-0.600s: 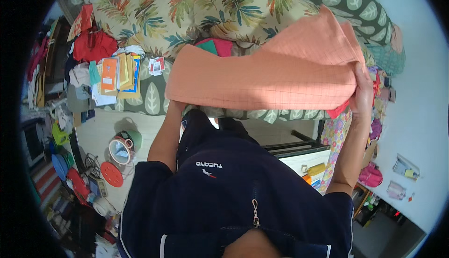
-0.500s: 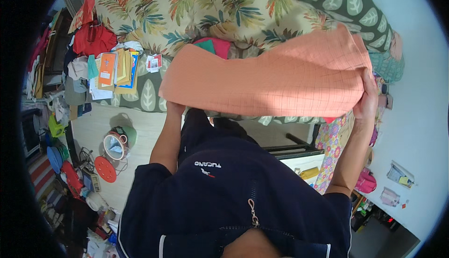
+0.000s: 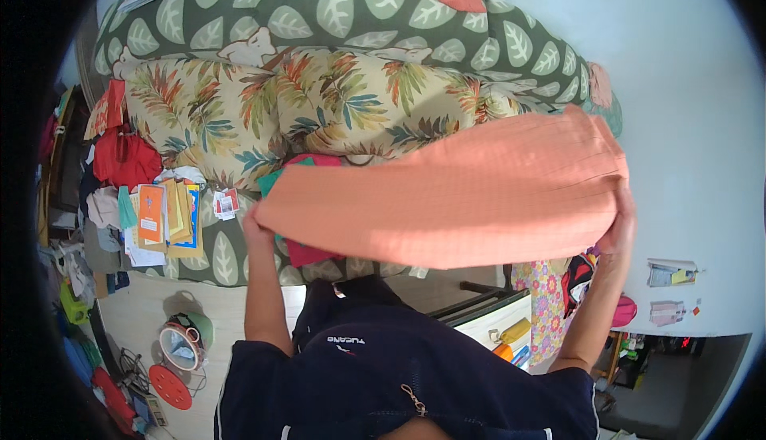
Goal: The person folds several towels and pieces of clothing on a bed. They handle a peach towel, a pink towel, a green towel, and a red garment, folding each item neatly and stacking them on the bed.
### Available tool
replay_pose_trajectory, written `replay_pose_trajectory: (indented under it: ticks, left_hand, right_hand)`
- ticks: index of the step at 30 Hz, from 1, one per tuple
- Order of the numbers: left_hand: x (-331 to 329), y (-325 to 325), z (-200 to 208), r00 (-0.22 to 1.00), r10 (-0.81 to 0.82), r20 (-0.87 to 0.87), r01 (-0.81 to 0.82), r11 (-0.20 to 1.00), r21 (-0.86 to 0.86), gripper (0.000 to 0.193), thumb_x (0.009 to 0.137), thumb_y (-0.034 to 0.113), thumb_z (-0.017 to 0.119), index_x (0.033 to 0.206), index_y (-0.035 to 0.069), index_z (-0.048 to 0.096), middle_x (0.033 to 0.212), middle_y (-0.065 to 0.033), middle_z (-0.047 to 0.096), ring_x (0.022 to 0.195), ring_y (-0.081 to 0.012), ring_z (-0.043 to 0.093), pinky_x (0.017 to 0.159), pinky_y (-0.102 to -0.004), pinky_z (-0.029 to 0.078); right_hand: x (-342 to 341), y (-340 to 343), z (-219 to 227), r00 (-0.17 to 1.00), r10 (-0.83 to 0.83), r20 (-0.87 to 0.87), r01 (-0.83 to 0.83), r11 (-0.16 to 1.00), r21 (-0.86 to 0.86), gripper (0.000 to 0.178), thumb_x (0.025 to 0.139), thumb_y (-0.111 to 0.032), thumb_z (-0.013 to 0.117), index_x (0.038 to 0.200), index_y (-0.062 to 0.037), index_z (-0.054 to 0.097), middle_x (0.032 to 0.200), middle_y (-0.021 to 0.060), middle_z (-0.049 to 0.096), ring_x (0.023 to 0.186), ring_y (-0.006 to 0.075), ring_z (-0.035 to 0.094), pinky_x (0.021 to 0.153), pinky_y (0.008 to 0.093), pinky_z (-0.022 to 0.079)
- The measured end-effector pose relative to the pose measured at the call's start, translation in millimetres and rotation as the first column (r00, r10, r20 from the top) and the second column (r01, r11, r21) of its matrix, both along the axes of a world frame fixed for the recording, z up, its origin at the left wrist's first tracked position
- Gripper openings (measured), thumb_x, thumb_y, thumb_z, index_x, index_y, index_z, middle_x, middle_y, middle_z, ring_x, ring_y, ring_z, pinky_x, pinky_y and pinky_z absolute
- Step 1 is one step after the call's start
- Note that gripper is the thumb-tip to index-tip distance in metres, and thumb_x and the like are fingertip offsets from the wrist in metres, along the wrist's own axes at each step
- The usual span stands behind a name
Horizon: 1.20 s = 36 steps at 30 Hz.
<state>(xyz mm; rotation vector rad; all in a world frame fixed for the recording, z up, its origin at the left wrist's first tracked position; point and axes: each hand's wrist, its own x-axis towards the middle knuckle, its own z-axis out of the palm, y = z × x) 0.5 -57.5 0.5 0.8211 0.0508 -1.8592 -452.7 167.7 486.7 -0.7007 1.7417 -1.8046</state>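
Chest: my dark navy zip jacket (image 3: 399,376) fills the bottom of the view; both bare forearms rise out of it.
Left hand: my left hand (image 3: 257,228) grips the left end of the orange cloth; its fingers are tucked behind the fabric, so how they lie I cannot tell.
Right hand: my right hand (image 3: 621,220) clamps the right end of the cloth; the fingers (image 3: 625,201) are pressed together and curl over the edge, pinching it.
Cloth: the orange checked cloth (image 3: 455,197) is stretched between my two hands, lifted above the bed; it slopes up toward the right.
Under the cloth: a red and teal garment (image 3: 307,250) lies on the bed, partly hidden by the cloth.
Drawers: a white drawer unit (image 3: 499,324) stands below my right arm, beside a flowered fabric (image 3: 544,304).
Floor: a roll of tape (image 3: 182,344) and a red disc (image 3: 170,386) lie at lower left.
Bed: a green leaf-print bedspread (image 3: 335,5) carries a cream palm-print quilt (image 3: 319,113); orange and yellow booklets (image 3: 163,213) sit near its left edge; a red bag (image 3: 124,157) lies beyond them.
Wall: a pale wall (image 3: 686,105) runs along the right.
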Motion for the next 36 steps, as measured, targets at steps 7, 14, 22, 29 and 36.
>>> replay_pose_trajectory:
  ticks: [7,14,22,29,36]
  left_hand:
    - [29.2,-148.4,212.5,0.926,-0.171,0.336,0.309,0.855,-0.417,0.020,0.081,0.029,0.060,0.074,0.012,0.054,0.065,0.0002,0.055,0.053,-0.0113,0.052,0.045,-0.0222,0.045]
    - [-6.5,-198.7,375.3,0.689,0.058,0.722,0.451,0.746,-0.490,0.022,0.078,0.031,0.064,0.082,0.010,0.059,0.077,-0.0020,0.058,0.071,-0.0142,0.056,0.069,-0.0287,0.048]
    - [-34.7,-113.6,314.7,0.706,0.102,0.701,0.282,0.867,-0.410,0.029,0.081,0.030,0.059,0.101,0.010,0.056,0.100,-0.0021,0.057,0.089,-0.0163,0.054,0.083,-0.0362,0.042]
    - [-32.5,13.2,86.5,0.709,-0.225,0.669,0.284,0.959,0.021,0.037,0.084,0.020,0.055,0.118,0.009,0.045,0.109,-0.0066,0.054,0.095,-0.0178,0.055,0.079,-0.0338,0.049]
    - [-36.6,78.0,-80.7,0.732,-0.255,0.632,0.015,0.933,0.360,0.034,0.085,0.013,0.050,0.117,0.005,0.045,0.112,-0.0106,0.052,0.101,-0.0230,0.053,0.085,-0.0415,0.044]
  right_hand:
    - [-130.6,31.6,-29.3,0.933,0.075,0.352,-0.091,0.995,0.028,0.038,0.090,-0.029,0.040,0.114,-0.0004,0.049,0.113,0.0142,0.054,0.103,0.0254,0.054,0.090,0.0388,0.042]
    - [-205.7,27.2,-56.2,0.938,0.013,0.345,-0.048,0.994,0.094,0.032,0.088,-0.017,0.046,0.115,0.0017,0.048,0.113,0.0131,0.054,0.105,0.0232,0.053,0.090,0.0358,0.043]
    - [-269.7,46.3,-117.9,0.983,0.097,0.155,-0.130,0.966,0.225,0.051,0.083,-0.008,0.053,0.128,0.0022,0.031,0.113,0.0131,0.053,0.102,0.0207,0.053,0.086,0.0322,0.045]
    - [-312.7,117.7,-344.2,0.917,0.037,0.397,-0.252,0.825,0.506,0.036,0.079,-0.010,0.058,0.112,-0.0001,0.048,0.101,0.0080,0.056,0.095,0.0197,0.055,0.084,0.0319,0.045]
    - [-225.6,135.5,-515.8,0.769,-0.198,0.608,-0.303,0.725,0.618,0.037,0.080,-0.003,0.051,0.116,0.0010,0.046,0.105,0.0140,0.056,0.089,0.0246,0.059,0.073,0.0346,0.052]
